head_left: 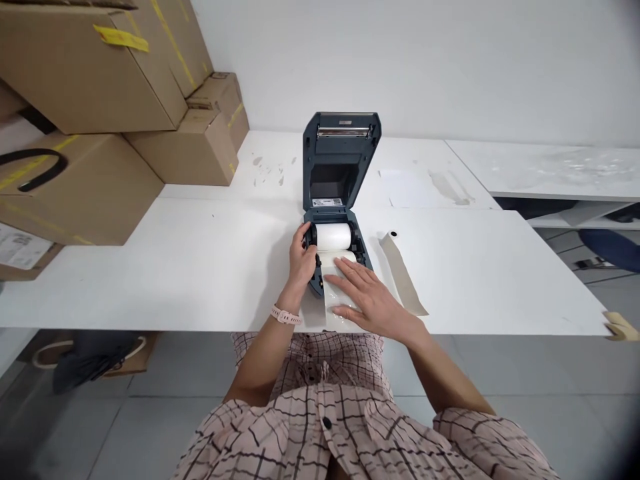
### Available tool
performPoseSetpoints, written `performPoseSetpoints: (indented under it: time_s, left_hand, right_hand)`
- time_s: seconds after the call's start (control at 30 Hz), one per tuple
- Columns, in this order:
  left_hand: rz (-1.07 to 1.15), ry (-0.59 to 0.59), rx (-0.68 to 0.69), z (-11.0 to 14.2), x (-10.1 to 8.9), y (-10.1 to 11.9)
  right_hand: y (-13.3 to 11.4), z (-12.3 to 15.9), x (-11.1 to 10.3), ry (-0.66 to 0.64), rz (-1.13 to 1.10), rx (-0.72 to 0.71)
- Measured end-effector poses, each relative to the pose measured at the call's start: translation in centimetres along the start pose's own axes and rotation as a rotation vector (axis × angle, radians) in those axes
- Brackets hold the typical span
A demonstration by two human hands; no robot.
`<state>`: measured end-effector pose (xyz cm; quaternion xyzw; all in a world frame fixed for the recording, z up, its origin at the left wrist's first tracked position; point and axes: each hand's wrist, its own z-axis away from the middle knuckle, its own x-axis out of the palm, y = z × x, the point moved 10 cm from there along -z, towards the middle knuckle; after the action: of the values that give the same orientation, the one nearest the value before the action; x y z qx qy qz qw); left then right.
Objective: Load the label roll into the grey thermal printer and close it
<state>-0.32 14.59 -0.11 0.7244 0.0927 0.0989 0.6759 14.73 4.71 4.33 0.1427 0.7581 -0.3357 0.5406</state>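
Note:
A dark label printer stands on the white table with its lid raised. Inside it lies a white label roll, whose strip runs out over the front towards me. My left hand grips the printer's left side beside the roll, fingers and thumb bent around the roll holder there. With fingers spread flat, my right hand rests on the strip at the printer's front right. To the right of the printer is a small rolled strip with a core, partly unrolled.
Cardboard boxes are stacked at the left and back left. A white sheet lies behind the printer to the right. The table ends just in front of me. Near its right corner sits a tan piece.

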Motion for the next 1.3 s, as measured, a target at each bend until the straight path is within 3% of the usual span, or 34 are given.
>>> performPoseSetpoints:
  time_s: [0.2,0.33,0.4,0.5,0.6,0.67,0.77,0.83,0.9,1.0,1.13,1.2,1.3]
  left_hand:
    - [-0.002,-0.01,-0.028,0.0,0.1,0.5]
    - [0.022,-0.043,-0.07,2.5,0.2,0.3]
    - [0.042,-0.088,-0.122,5.2,0.5,-0.4]
    - [0.12,-0.149,-0.177,9.2,0.8,-1.2]
    - [0.128,-0.189,-0.208,11.3,0.9,-1.5]
    - [0.099,-0.196,-0.226,11.5,0.7,-1.6]
    - [0.068,-0.219,-0.221,11.1,0.7,-1.6]
    - [0.077,-0.237,-0.194,11.0,0.6,-1.5]
    - [0.081,-0.254,-0.172,11.0,0.3,-1.5]
    - [0.061,-0.227,-0.167,11.1,-0.8,-1.8]
    - [0.102,-0.111,-0.086,10.1,-2.4,-0.3]
    - [0.088,-0.087,-0.04,9.5,-2.3,0.8]
    - [0.011,-0.083,-0.05,8.7,-1.4,1.2]
  right_hand:
    - [0.2,-0.5,0.4,0.008,-0.005,0.096]
    - [0.3,0.3,-1.1,-0.009,-0.188,0.03]
    - [1.7,-0.1,-4.4,0.084,-0.313,0.016]
    - [6.7,-2.9,-12.4,0.415,-0.365,0.093]
    - [12.7,-9.0,-18.1,0.605,-0.458,0.19]
    - [16.2,-14.1,-19.3,0.585,-0.608,0.27]
    - [17.3,-19.4,-19.1,0.495,-0.791,0.223]
    - [16.0,-19.2,-18.9,0.505,-0.785,0.163]
    - [13.8,-16.1,-18.4,0.588,-0.73,0.126]
    - [9.5,-8.7,-16.5,0.752,-0.647,0.118]
    - [5.3,-1.5,-10.5,0.733,-0.573,0.242]
    - [5.0,0.2,-7.6,0.695,-0.556,0.333]
    - [6.8,1.2,-4.1,0.657,-0.616,0.489]
